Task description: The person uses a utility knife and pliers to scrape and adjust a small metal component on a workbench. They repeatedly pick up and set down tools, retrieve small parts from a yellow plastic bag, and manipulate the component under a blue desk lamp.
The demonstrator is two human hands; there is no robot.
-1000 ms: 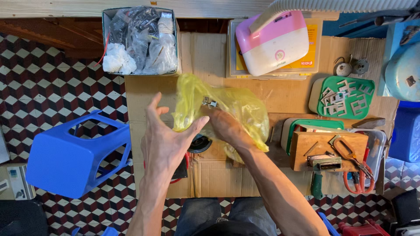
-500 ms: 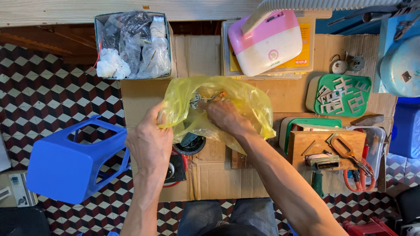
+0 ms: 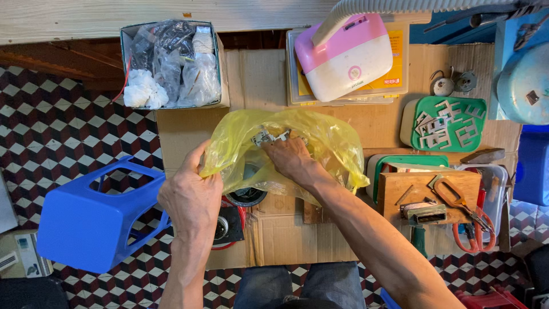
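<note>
Two hands: left hand (image 3: 191,197) pinches thin yellow plastic bag (image 3: 337,143); right hand (image 3: 291,157), inside, grasps small metal parts (image 3: 266,137). Hold mouth wide.

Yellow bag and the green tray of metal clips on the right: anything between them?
Head view: only bare cardboard tabletop lies between the yellow bag and the green tray; nothing stands in that gap.

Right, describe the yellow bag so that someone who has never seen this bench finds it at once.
Start at the cardboard-covered worktop and go to its middle, just below the pink and white lamp base. There the left hand grips the edge of the yellow plastic bag while the right hand reaches into it. It is the only see-through yellow thing there; the bags in the box are clear.
</note>
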